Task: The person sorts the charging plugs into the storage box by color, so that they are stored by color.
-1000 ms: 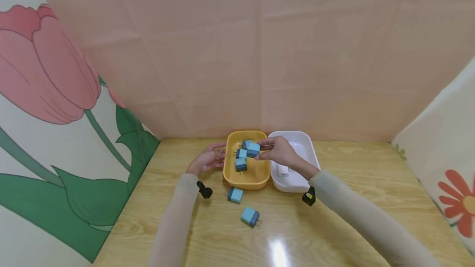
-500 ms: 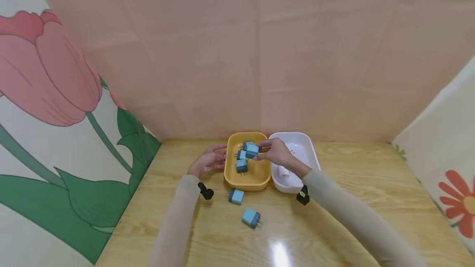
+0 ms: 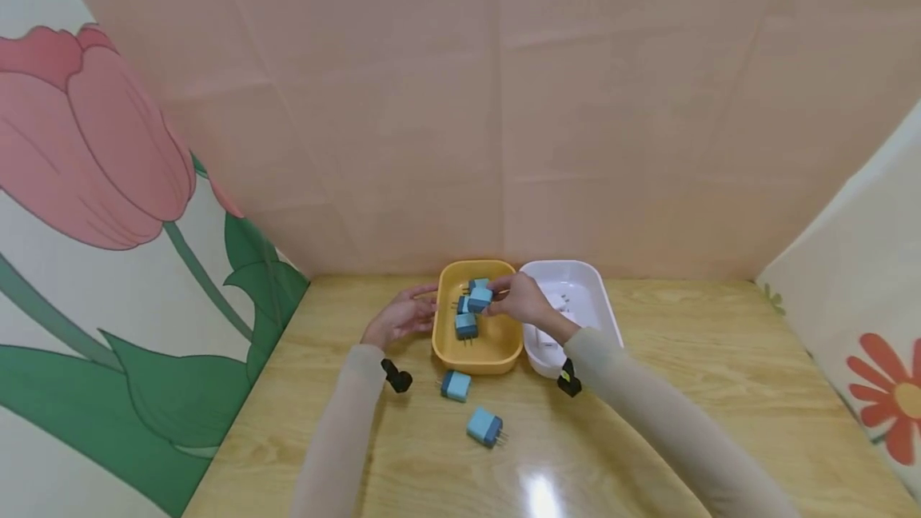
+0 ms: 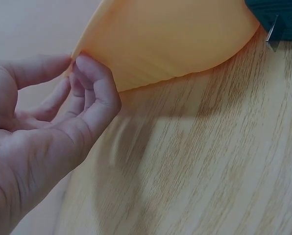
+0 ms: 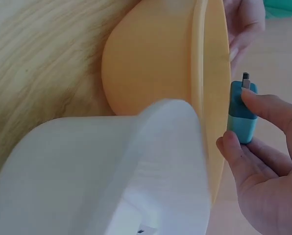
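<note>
My left hand [image 3: 399, 318] is at the left side of the yellow tray [image 3: 478, 366]; in the left wrist view its thumb and fingers pinch the tray's rim [image 4: 89, 32]. Over the tray, my right hand [image 3: 528, 300] holds a two-tone blue plug charger [image 3: 479, 299] between thumb and fingers. The right wrist view has this charger [image 5: 242, 120] with its prongs near the thumb, above the rim. Several similar blue chargers, one of them at the front [image 3: 466, 324], lie inside the tray, partly hidden by the held one.
Two more blue chargers lie on the wooden table, one close to the tray [image 3: 456, 385] and another nearer me [image 3: 485, 427]. A white tray [image 3: 610, 314] with white chargers stands right beside the yellow one, partly under my right forearm. A pink backdrop [image 3: 612, 142] rises behind.
My right hand has shifted slightly left with the charger, further over the yellow tray, uncovering more of the white tray's contents. The left hand stays at the rim.
</note>
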Action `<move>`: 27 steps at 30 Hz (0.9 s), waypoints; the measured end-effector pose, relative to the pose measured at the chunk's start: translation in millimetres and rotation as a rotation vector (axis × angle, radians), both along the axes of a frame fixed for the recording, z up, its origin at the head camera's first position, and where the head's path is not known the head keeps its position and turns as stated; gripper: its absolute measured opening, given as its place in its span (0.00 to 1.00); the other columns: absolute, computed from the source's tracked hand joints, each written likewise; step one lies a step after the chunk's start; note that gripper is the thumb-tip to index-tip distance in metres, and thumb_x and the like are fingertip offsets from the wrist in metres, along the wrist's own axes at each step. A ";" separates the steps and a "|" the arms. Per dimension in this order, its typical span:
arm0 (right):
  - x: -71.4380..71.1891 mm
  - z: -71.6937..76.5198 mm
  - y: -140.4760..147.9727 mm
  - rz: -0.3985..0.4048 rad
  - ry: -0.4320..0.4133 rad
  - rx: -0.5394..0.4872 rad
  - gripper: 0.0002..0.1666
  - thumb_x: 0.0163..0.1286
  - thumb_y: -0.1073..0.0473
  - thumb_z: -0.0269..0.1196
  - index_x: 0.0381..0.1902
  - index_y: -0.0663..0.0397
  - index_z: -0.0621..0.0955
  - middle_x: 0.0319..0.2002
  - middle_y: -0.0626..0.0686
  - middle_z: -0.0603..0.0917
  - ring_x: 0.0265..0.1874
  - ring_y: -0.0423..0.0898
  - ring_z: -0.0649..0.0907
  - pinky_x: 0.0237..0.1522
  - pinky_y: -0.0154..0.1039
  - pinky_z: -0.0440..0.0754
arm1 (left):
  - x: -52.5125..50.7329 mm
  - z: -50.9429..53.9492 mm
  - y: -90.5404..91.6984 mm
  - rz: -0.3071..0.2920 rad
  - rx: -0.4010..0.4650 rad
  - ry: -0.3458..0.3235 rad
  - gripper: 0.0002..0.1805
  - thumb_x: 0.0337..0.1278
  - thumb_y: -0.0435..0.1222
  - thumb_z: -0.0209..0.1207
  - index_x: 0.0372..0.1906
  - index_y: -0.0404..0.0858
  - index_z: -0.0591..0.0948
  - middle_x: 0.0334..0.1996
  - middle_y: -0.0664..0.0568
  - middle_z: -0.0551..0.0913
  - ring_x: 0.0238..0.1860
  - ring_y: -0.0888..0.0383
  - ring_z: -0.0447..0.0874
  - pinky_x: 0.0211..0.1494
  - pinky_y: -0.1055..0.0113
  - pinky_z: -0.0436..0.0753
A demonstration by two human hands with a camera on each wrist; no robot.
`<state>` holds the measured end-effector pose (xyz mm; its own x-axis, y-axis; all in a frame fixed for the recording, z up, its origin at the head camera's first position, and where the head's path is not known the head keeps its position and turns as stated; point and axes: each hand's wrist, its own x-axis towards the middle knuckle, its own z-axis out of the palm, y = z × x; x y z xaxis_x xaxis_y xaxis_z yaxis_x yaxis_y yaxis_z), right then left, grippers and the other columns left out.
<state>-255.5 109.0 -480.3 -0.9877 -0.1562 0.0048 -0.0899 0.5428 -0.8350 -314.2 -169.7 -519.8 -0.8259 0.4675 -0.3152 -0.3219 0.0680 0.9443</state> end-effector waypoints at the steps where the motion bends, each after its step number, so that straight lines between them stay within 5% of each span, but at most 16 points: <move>1: -0.5 0.1 -1.1 0.000 0.011 0.014 0.31 0.57 0.61 0.80 0.58 0.64 0.86 0.51 0.62 0.91 0.49 0.52 0.92 0.50 0.43 0.90 | 0.5 -0.6 0.3 0.000 0.003 0.005 0.33 0.75 0.25 0.51 0.81 0.42 0.65 0.73 0.35 0.74 0.56 0.50 0.84 0.51 0.62 0.87; 14: -10.4 -1.8 -5.5 -0.014 0.071 0.150 0.30 0.54 0.60 0.82 0.55 0.62 0.88 0.47 0.59 0.92 0.46 0.49 0.88 0.49 0.43 0.87 | 0.1 -3.5 1.1 0.016 0.017 0.011 0.34 0.72 0.23 0.51 0.80 0.42 0.67 0.72 0.34 0.74 0.54 0.52 0.83 0.50 0.62 0.87; 27: -11.9 -9.5 -5.3 0.002 0.078 0.165 0.30 0.53 0.59 0.82 0.53 0.63 0.88 0.47 0.60 0.92 0.47 0.51 0.88 0.48 0.43 0.87 | 0.3 -5.0 2.4 0.005 0.037 0.017 0.33 0.75 0.24 0.50 0.80 0.40 0.65 0.73 0.33 0.73 0.50 0.55 0.83 0.49 0.62 0.86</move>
<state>-267.4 103.7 -489.8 -0.9850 -0.1636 0.0554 -0.1523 0.6715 -0.7252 -313.9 -167.3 -524.8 -0.8334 0.4744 -0.2833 -0.3058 0.0312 0.9516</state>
